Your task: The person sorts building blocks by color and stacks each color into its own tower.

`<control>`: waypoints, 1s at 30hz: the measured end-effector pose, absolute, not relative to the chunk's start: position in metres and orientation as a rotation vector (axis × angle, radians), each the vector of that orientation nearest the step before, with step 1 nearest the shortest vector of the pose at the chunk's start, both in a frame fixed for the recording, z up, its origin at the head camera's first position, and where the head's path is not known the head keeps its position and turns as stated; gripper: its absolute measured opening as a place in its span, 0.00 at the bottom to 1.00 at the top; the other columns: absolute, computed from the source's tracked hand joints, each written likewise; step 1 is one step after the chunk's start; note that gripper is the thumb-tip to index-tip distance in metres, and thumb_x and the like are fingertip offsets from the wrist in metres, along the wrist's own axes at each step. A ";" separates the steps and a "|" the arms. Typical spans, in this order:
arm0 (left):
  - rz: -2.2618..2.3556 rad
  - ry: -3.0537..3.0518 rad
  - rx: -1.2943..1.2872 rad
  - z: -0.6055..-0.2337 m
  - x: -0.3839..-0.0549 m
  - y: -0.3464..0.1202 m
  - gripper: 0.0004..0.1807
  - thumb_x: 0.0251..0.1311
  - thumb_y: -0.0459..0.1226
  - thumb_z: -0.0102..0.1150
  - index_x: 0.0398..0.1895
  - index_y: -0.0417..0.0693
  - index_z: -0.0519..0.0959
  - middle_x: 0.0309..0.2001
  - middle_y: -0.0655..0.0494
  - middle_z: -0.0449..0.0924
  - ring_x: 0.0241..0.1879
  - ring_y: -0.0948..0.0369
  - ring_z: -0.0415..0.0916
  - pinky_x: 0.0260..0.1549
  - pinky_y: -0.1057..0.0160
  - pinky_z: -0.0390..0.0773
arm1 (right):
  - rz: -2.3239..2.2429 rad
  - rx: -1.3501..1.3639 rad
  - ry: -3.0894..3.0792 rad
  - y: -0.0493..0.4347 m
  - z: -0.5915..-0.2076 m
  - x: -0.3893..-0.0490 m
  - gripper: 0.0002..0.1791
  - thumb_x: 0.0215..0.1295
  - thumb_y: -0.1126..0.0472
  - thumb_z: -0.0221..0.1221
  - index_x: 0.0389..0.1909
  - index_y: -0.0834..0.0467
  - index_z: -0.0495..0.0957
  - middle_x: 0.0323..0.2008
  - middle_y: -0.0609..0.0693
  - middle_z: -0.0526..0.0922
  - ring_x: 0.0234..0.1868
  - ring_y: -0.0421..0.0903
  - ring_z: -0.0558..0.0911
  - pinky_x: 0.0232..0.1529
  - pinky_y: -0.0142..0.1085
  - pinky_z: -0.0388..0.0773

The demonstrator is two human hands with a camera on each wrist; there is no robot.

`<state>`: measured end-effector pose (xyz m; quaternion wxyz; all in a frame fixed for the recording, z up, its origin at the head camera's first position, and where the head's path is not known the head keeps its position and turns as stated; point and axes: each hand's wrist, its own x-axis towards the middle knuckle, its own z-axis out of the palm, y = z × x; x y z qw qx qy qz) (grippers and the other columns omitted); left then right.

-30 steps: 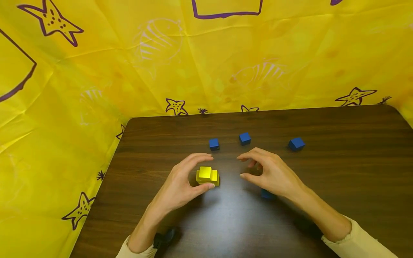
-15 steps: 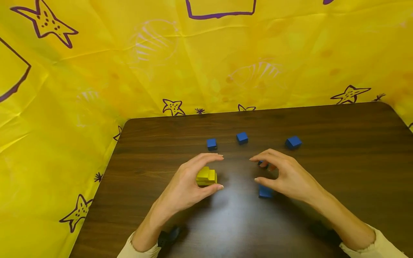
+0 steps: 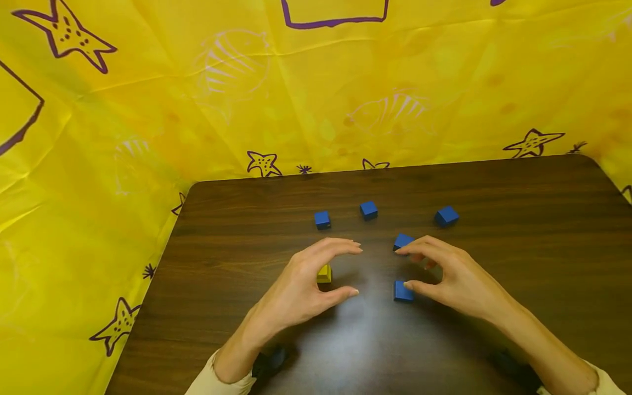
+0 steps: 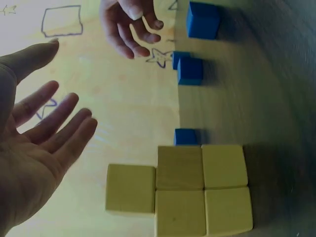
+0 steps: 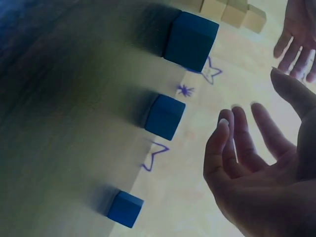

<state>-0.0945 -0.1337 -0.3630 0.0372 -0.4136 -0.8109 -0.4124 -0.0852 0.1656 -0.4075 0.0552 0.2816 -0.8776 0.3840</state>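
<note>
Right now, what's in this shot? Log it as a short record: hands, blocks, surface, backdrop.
left hand: fingers relaxed, holding nothing, near the yellow stack
right hand: fingers relaxed, holding nothing, near two blue cubes
yellow stack: five block faces visible in the left wrist view, in layers of two, two and one; partly hidden by the left hand in the head view
other blue cubes: three, spaced apart, farther back
surface: dark wood-grain table
backdrop: yellow sheet with starfish and fish drawings
</note>
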 end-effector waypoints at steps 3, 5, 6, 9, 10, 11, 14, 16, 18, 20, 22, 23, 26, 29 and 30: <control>-1.282 -2.486 -1.304 -0.364 -0.093 -0.131 0.30 0.54 0.36 0.75 0.61 0.48 0.75 0.60 0.57 0.76 0.59 0.62 0.74 0.57 0.65 0.74 | 1.175 0.870 -2.658 0.167 -0.408 -0.083 0.35 0.46 0.64 0.78 0.57 0.44 0.77 0.50 0.39 0.79 0.39 0.41 0.78 0.36 0.35 0.79; -1.303 -2.484 -1.327 -0.365 -0.092 -0.129 0.30 0.54 0.36 0.74 0.61 0.48 0.75 0.60 0.57 0.76 0.58 0.63 0.75 0.56 0.66 0.74 | 1.171 0.873 -2.658 0.169 -0.408 -0.082 0.35 0.46 0.65 0.78 0.56 0.44 0.77 0.50 0.39 0.79 0.38 0.41 0.78 0.36 0.35 0.79; -1.311 -2.483 -1.337 -0.366 -0.091 -0.127 0.29 0.55 0.36 0.74 0.61 0.47 0.75 0.60 0.57 0.76 0.58 0.63 0.75 0.55 0.67 0.74 | 1.168 0.871 -2.660 0.170 -0.408 -0.081 0.35 0.45 0.65 0.78 0.56 0.44 0.77 0.50 0.38 0.79 0.38 0.41 0.78 0.36 0.35 0.79; -1.353 -2.485 -1.367 -0.370 -0.090 -0.123 0.28 0.55 0.35 0.73 0.60 0.47 0.75 0.59 0.55 0.77 0.57 0.63 0.75 0.54 0.69 0.75 | 1.145 0.855 -2.684 0.173 -0.409 -0.079 0.35 0.46 0.64 0.78 0.56 0.44 0.77 0.49 0.37 0.79 0.39 0.40 0.79 0.37 0.35 0.79; -1.355 -2.487 -1.376 -0.371 -0.089 -0.121 0.28 0.56 0.35 0.73 0.60 0.47 0.75 0.59 0.55 0.77 0.56 0.64 0.75 0.53 0.69 0.75 | 1.139 0.850 -2.695 0.174 -0.410 -0.078 0.34 0.46 0.63 0.78 0.56 0.43 0.77 0.49 0.37 0.79 0.40 0.40 0.79 0.37 0.36 0.79; -1.361 -2.486 -1.385 -0.373 -0.088 -0.119 0.28 0.56 0.34 0.73 0.60 0.47 0.75 0.59 0.55 0.77 0.56 0.64 0.75 0.53 0.69 0.76 | 1.134 0.849 -2.704 0.175 -0.410 -0.078 0.34 0.46 0.63 0.78 0.56 0.44 0.77 0.48 0.38 0.79 0.40 0.40 0.79 0.38 0.36 0.79; -1.375 -2.488 -1.402 -0.377 -0.086 -0.114 0.27 0.57 0.34 0.72 0.60 0.47 0.75 0.58 0.55 0.77 0.55 0.65 0.75 0.50 0.70 0.77 | 1.122 0.853 -2.726 0.178 -0.412 -0.076 0.33 0.47 0.62 0.78 0.56 0.45 0.77 0.48 0.39 0.80 0.42 0.40 0.79 0.39 0.35 0.79; -1.385 -2.496 -1.386 -0.381 -0.086 -0.111 0.26 0.57 0.34 0.71 0.60 0.47 0.75 0.58 0.55 0.77 0.55 0.65 0.75 0.49 0.71 0.77 | 1.120 0.858 -2.725 0.180 -0.413 -0.075 0.33 0.46 0.63 0.78 0.55 0.47 0.78 0.47 0.39 0.81 0.42 0.40 0.80 0.40 0.35 0.79; -1.412 -2.517 -1.356 -0.385 -0.085 -0.107 0.26 0.57 0.34 0.71 0.59 0.47 0.76 0.57 0.56 0.78 0.55 0.66 0.75 0.49 0.71 0.77 | 1.119 0.860 -2.722 0.181 -0.414 -0.075 0.32 0.46 0.63 0.78 0.55 0.48 0.78 0.47 0.40 0.81 0.43 0.39 0.79 0.40 0.34 0.79; -1.441 -2.546 -1.331 -0.388 -0.085 -0.104 0.25 0.57 0.34 0.71 0.58 0.48 0.76 0.56 0.58 0.78 0.53 0.65 0.76 0.48 0.71 0.77 | 1.127 0.860 -2.718 0.182 -0.416 -0.075 0.32 0.45 0.64 0.78 0.54 0.50 0.79 0.47 0.40 0.81 0.43 0.39 0.79 0.41 0.34 0.79; -1.465 -2.582 -1.317 -0.391 -0.084 -0.100 0.24 0.58 0.34 0.71 0.58 0.48 0.77 0.55 0.60 0.79 0.51 0.65 0.78 0.47 0.72 0.77 | 1.137 0.865 -2.719 0.183 -0.418 -0.074 0.32 0.45 0.64 0.78 0.54 0.51 0.79 0.46 0.40 0.81 0.42 0.39 0.79 0.41 0.34 0.79; -1.464 -2.599 -1.317 -0.392 -0.084 -0.098 0.23 0.58 0.34 0.71 0.57 0.48 0.77 0.55 0.60 0.79 0.49 0.65 0.79 0.46 0.73 0.77 | 1.142 0.867 -2.722 0.183 -0.419 -0.074 0.32 0.45 0.64 0.78 0.53 0.51 0.79 0.46 0.40 0.81 0.42 0.39 0.79 0.41 0.34 0.79; -1.422 -2.646 -1.325 -0.397 -0.084 -0.094 0.22 0.59 0.35 0.70 0.57 0.49 0.78 0.55 0.61 0.79 0.46 0.66 0.80 0.45 0.75 0.76 | 1.144 0.875 -2.738 0.183 -0.421 -0.074 0.31 0.45 0.64 0.78 0.53 0.52 0.79 0.45 0.40 0.81 0.42 0.38 0.79 0.41 0.34 0.80; -1.367 -2.713 -1.303 -0.401 -0.084 -0.091 0.21 0.59 0.35 0.70 0.56 0.50 0.79 0.54 0.61 0.80 0.45 0.68 0.80 0.43 0.77 0.76 | 1.151 0.874 -2.769 0.183 -0.423 -0.074 0.30 0.46 0.63 0.78 0.52 0.52 0.79 0.45 0.39 0.81 0.41 0.38 0.79 0.40 0.34 0.80; -1.368 -2.744 -1.278 -0.403 -0.083 -0.090 0.20 0.59 0.36 0.70 0.55 0.50 0.80 0.53 0.61 0.80 0.45 0.68 0.80 0.42 0.78 0.76 | 1.153 0.874 -2.786 0.183 -0.423 -0.075 0.30 0.46 0.62 0.78 0.53 0.51 0.79 0.45 0.39 0.81 0.41 0.37 0.79 0.40 0.34 0.80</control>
